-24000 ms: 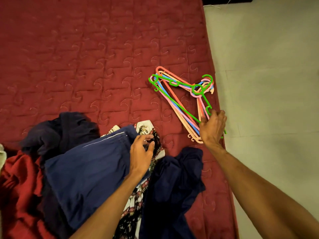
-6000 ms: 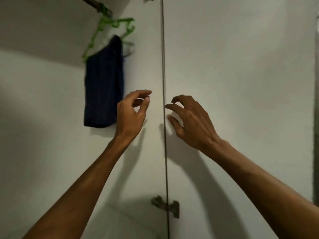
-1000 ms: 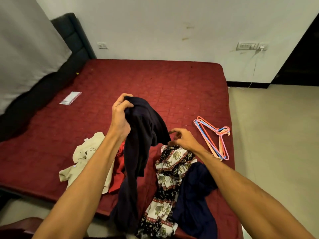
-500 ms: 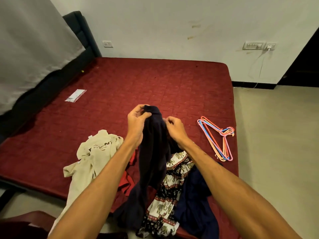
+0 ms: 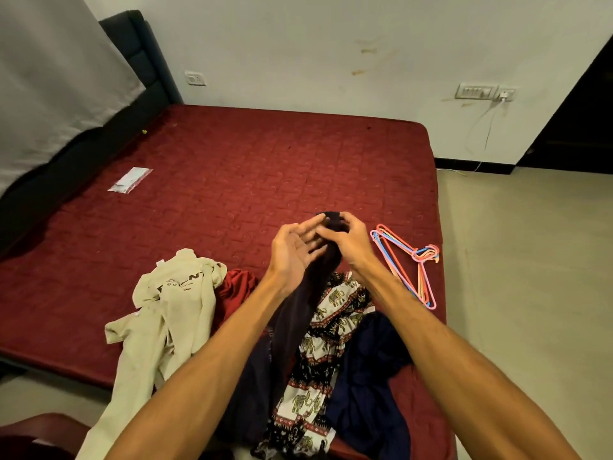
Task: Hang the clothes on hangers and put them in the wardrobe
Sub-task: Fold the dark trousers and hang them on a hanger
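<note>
A dark navy garment [image 5: 298, 313] hangs from my hands above the clothes pile at the bed's near edge. My right hand [image 5: 353, 249] grips its bunched top. My left hand [image 5: 292, 255] is beside it, palm up and fingers spread, brushing the fabric. Under them lie an elephant-print garment [image 5: 326, 330], a blue garment [image 5: 368, 363], a red one [image 5: 237, 287] and a beige one [image 5: 172, 303]. A bundle of coloured plastic hangers [image 5: 406, 260] lies on the mattress just right of my right hand.
The red quilted mattress [image 5: 232, 174] stretches ahead, with a small plastic packet [image 5: 130, 180] at its left. A dark headboard [image 5: 142, 71] stands at the far left. Tiled floor [image 5: 524, 277] runs along the right, and a dark doorway [image 5: 583, 121] is beyond it.
My left hand has loosened its grip on the dark garment and opened. My right hand now holds the garment's top. Both hands shifted slightly right.
</note>
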